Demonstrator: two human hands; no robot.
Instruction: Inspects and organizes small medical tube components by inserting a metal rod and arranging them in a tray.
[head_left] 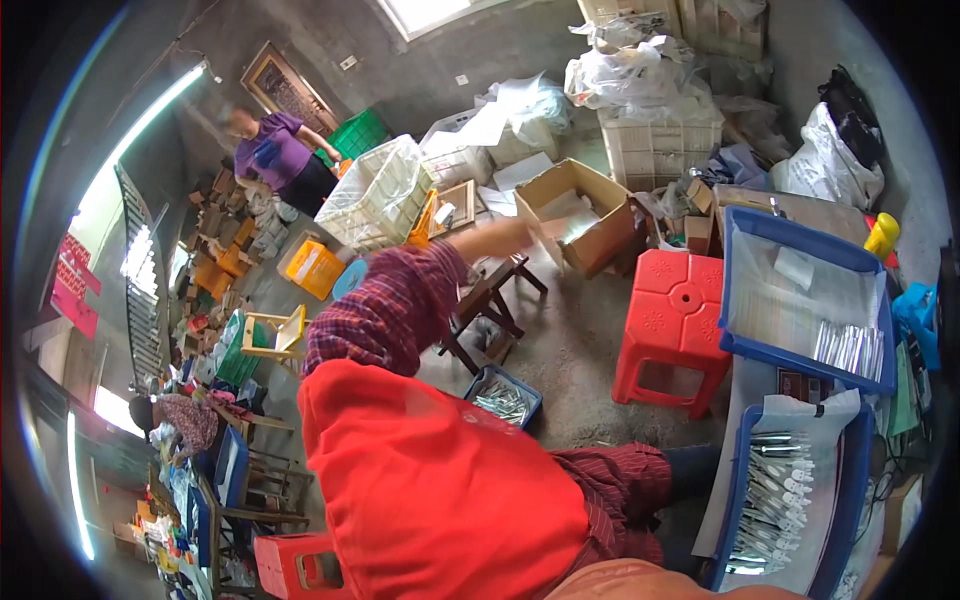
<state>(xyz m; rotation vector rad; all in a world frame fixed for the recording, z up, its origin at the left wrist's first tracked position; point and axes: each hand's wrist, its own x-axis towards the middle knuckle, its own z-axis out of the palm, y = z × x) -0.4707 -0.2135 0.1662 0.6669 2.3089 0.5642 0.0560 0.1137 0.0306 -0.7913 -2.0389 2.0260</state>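
My left arm, in a plaid sleeve, reaches across to an open cardboard box (545,195). At its near edge my left hand (525,236) is smeared by motion, so its fingers and anything in them cannot be made out. Pale plastic or paper lies inside the box. Only the bare forearm of my right arm shows at the lower edge; that hand is out of view. Nearest to that forearm is a blue tray (862,500), where several shiny metal utensils (772,495) lie in a row on white paper.
A red plastic stool (675,295) stands beside another blue tray (735,290) with metal pieces. A small blue bin (535,412) of metal pieces sits on the floor by a dark wooden bench (490,305). A co-worker (280,150) stands near white crates (375,195); another person (185,425) is farther left.
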